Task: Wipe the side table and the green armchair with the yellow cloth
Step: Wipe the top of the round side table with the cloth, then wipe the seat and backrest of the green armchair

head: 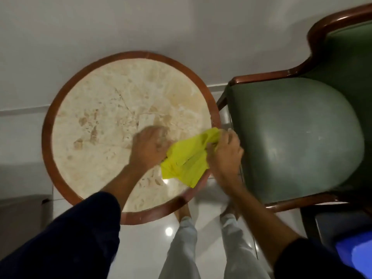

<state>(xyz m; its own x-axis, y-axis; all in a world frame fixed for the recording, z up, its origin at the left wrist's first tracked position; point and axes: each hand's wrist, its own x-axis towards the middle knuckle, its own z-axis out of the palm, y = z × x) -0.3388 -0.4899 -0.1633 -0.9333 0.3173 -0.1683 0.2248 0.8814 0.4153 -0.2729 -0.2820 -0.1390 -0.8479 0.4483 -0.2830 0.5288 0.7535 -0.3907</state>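
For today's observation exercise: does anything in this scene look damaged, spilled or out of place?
One small flaw: the green armchair has a pale chip in its wooden frame near the backrest curve. Brown patches on the side table look like natural stone pattern, not spills.

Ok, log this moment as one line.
hands: left and right both gripping yellow cloth | cloth: over side table right edge | green armchair: untouched

Green armchair cut off at right edge; both hands motion-blurred.
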